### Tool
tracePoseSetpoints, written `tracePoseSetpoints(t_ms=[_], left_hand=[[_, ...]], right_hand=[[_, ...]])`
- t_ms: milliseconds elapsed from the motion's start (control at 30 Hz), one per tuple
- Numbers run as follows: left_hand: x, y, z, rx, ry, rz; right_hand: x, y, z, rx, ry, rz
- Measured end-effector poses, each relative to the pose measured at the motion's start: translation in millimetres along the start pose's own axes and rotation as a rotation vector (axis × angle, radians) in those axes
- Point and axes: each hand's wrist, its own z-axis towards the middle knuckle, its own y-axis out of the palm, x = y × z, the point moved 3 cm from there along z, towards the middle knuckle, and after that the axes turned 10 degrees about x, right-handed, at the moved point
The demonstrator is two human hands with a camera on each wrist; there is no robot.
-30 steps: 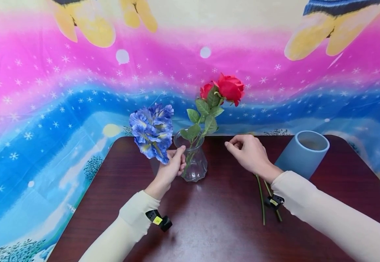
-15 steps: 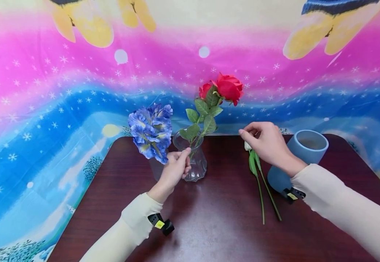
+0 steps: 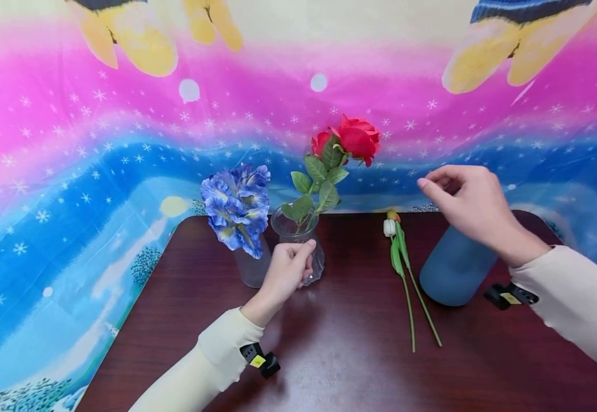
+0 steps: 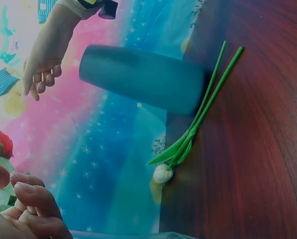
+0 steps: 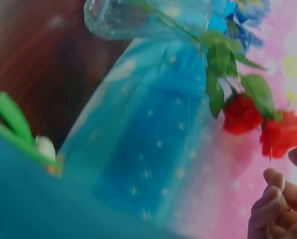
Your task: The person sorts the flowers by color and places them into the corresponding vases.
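Observation:
In the head view my left hand hovers before a clear glass vase, hiding part of it. Its fingers bend loosely with nothing in them; the left wrist view shows a gap between thumb and fingertips. Red roses with green leaves stand in that vase, leaning right. My right hand is raised in front of the blue vase, covering its mouth. It holds nothing, and its fingers are loosely bent. Two tulips, one with a white head and one orange-yellow, lie on the table left of the blue vase.
Blue ruffled flowers stand in a frosted vase at the left, close beside the glass one. The dark wooden table ends at the back against a patterned cloth.
My right hand has moved right and up, from above the tulips to before the blue vase, uncovering the tulip heads. My left hand has drawn slightly down and right from the glass vase's rim.

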Motion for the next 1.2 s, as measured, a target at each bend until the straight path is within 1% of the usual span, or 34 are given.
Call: tracePoseSetpoints(t_ms=[133,233,333,467,600,733,833,933,1067,1200], left_hand=[[-0.8,5.1,-0.8,-0.020,0.018,-0.009],[-0.3,8.8,-1.7,-0.035,0.026,-0.013],[0.5,13.1,-2.9,-0.051,0.026,-0.017],[0.4,19.7,-3.7,-0.063,0.016,-0.009],[-1.9,25.7,-3.7,-0.067,0.007,0.027],[-3.5,30.8,-3.6,-0.073,-0.009,0.048],[-5.6,36.0,-3.0,-0.086,-0.019,0.046],[-10.0,42.4,-3.2,-0.097,-0.028,0.043],[-19.0,51.4,-4.7,-0.110,-0.048,0.059],[-27.1,60.6,-4.9,-0.117,-0.058,0.072]], right_hand=[[16.4,-16.7,3.4,0.040,0.034,-0.065],[31.0,-26.5,4.8,0.034,0.075,-0.121],[44.6,-33.5,4.9,-0.003,0.099,-0.164],[59.8,-39.4,2.7,-0.069,0.091,-0.216],[72.4,-41.0,-1.0,-0.123,0.085,-0.281],[81.3,-40.6,-5.0,-0.163,0.090,-0.320],[89.8,-41.1,-8.5,-0.191,0.094,-0.320],[100.0,-40.8,-10.9,-0.218,0.101,-0.298],[110.4,-40.8,-11.2,-0.247,0.104,-0.231],[117.8,-41.0,-11.5,-0.251,0.107,-0.169]])
